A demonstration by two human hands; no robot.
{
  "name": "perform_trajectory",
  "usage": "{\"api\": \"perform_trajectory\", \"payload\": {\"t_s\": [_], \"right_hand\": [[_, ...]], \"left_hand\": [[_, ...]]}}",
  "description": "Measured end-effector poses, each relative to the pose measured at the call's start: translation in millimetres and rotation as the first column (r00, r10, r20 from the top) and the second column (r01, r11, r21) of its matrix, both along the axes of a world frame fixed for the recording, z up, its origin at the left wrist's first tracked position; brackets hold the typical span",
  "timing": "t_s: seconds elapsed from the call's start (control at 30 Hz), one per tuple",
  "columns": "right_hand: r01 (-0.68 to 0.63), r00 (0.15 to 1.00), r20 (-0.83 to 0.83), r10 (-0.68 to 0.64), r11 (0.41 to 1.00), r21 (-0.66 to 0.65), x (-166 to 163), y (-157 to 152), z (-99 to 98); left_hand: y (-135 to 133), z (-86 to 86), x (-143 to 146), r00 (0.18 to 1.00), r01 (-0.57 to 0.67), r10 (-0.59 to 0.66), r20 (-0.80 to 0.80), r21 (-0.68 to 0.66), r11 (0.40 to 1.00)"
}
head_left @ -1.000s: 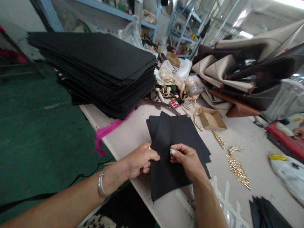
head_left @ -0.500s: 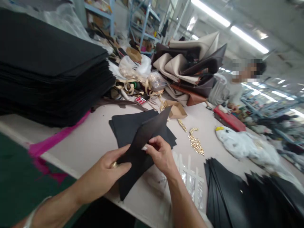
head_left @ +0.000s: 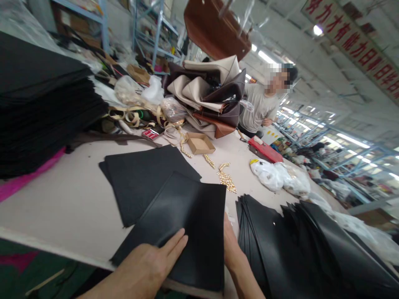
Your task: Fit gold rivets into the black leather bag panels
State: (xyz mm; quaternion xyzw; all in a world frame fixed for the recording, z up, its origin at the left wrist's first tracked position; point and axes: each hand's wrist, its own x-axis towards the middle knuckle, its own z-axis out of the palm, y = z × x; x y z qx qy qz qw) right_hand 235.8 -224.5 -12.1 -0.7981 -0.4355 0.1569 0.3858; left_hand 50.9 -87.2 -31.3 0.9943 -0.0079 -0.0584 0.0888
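Observation:
A black leather panel point(head_left: 199, 203) lies at the table's front edge, partly over other black panels point(head_left: 149, 170). My left hand point(head_left: 156, 257) rests on its surface with the visible fingers stretched out flat. At the panel's right edge is my right hand point(head_left: 231, 241); its fingers are hidden behind the panel, so its grip does not show. Just beyond that edge a bit of white strip point(head_left: 230, 216) shows. Gold chain point(head_left: 227, 178) lies in a small heap past the panel.
A tall stack of black sheets point(head_left: 46, 112) stands on the left, and fanned black panels point(head_left: 280, 241) lie on the right. Farther back are a cardboard tray point(head_left: 201, 143), folded bag pieces point(head_left: 212, 95), white plastic bags point(head_left: 280, 176) and a red case point(head_left: 264, 149). A person point(head_left: 258, 104) stands beyond.
The black panel, held upright and bent between my hands before, now lies nearly flat. My left hand has moved onto its face, my right to its right edge. The view has swung right.

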Motion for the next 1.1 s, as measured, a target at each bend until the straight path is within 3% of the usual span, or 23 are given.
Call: {"api": "perform_trajectory", "payload": {"t_s": [0.07, 0.13, 0.23, 0.37, 0.53, 0.83, 1.1], "right_hand": [[0.027, 0.978, 0.209, 0.006, 0.987, -0.158, 20.4, -17.7, -7.9], [0.174, 0.922, 0.383, -0.061, 0.947, -0.269, 48.2, -32.0, -14.6], [0.358, 0.864, 0.463, -0.197, 0.887, -0.291, 91.6, -38.0, -21.2], [0.423, 0.829, 0.527, -0.191, 0.829, -0.366, 126.4, -15.6, -26.5], [0.436, 0.809, 0.578, -0.108, 0.770, -0.466, 139.9, 16.2, -30.2], [0.458, 0.790, 0.613, 0.007, 0.660, -0.596, 165.6, 34.2, -24.0], [0.541, 0.759, 0.650, -0.013, 0.566, -0.621, 162.6, 49.6, -31.3]], "left_hand": [[-4.0, -0.7, 1.3, 0.999, -0.002, 0.002, -0.051, -0.008, 1.000], [-2.2, 0.3, 0.2, 0.999, -0.014, 0.011, -0.050, -0.060, 0.998], [3.1, 0.5, -1.4, 0.999, 0.005, -0.010, -0.035, -0.121, 0.993], [2.1, -1.2, 0.8, 0.995, -0.024, 0.014, -0.098, -0.100, 0.995], [-2.7, -7.3, 3.1, 0.992, -0.025, 0.010, -0.123, -0.116, 0.993], [-1.5, -31.0, -3.2, 0.998, -0.038, 0.027, -0.056, -0.202, 0.979], [-6.9, -43.0, -10.7, 0.994, 0.030, -0.013, 0.108, -0.159, 0.987]]}}
